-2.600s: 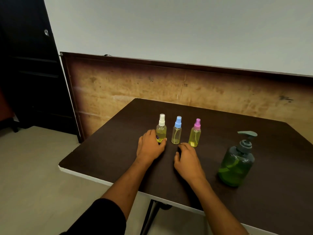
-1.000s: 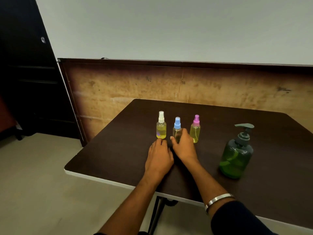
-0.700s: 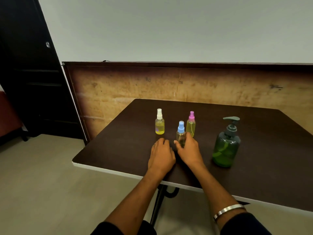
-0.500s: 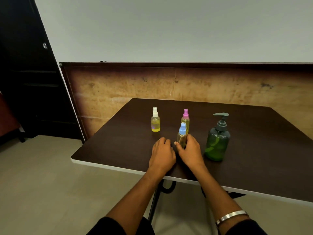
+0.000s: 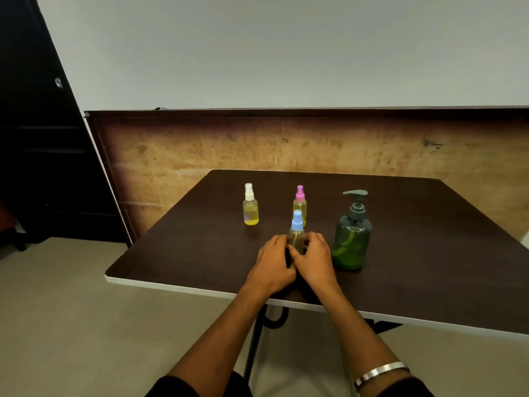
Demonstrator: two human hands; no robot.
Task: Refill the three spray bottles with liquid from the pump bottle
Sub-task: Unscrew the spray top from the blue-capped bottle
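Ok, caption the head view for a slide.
Both hands grip the blue-capped spray bottle beside the green pump bottle.

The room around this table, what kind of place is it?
Probably a plain indoor workroom or office, hard to say more: a dark table on a bare floor, a wooden panel against a blank wall, a dark door.

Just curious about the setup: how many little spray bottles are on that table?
3: white-capped bottle at left, pink-capped bottle behind, blue-capped bottle nearest, between both hands. None appear hidden.
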